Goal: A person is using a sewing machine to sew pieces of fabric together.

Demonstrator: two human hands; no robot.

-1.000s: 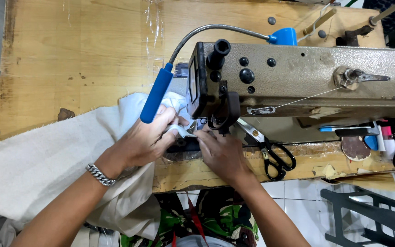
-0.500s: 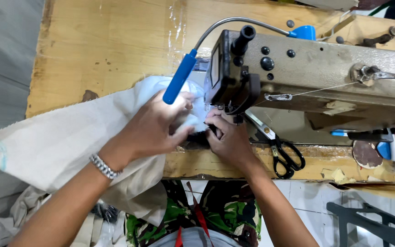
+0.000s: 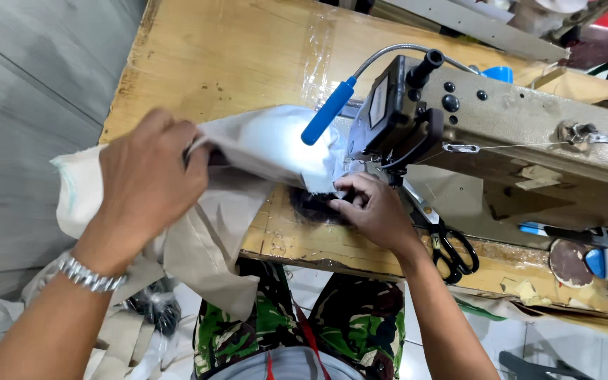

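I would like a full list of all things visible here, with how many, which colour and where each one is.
sewing machine: one, beige, on the right of the table
lamp: one, blue handle on a grey bendable neck, lit above the cloth
cloth: one piece, off-white, from the needle area over the table's left edge
table: one, yellowish wood, worn front edge
scissors: one pair, black handles, on the table right of the right hand
bracelet: one, silver, on the left wrist
trousers: camouflage green, below the table edge
left hand: lifted, its grip closed on the cloth
right hand: fingers pressing the cloth edge near the needle
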